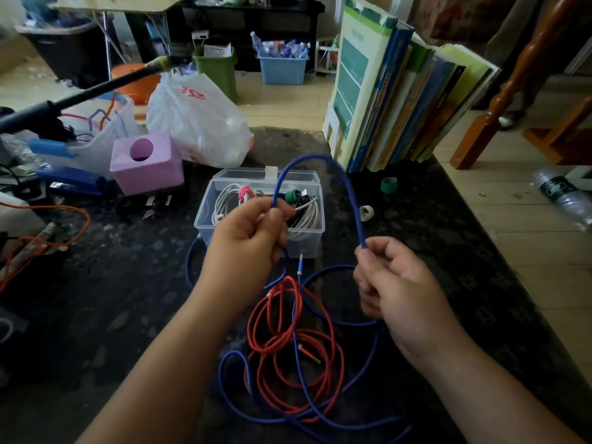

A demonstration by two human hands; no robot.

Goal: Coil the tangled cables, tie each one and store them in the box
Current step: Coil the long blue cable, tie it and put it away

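Fingers (275, 216) of both hands pinch blue cable (349, 190) arched over box (205, 216).

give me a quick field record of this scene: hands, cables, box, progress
left hand: left hand grips one end of a blue cable loop above the box
right hand: right hand pinches the other side of the loop
blue braided cable: blue braided cable arches between both hands; the rest lies loose on the dark table
red braided cable: red braided cable lies loose on the table, crossed by the blue one
clear plastic box: clear plastic box is open, holding tied white cables
progress: blue and red not yet tied
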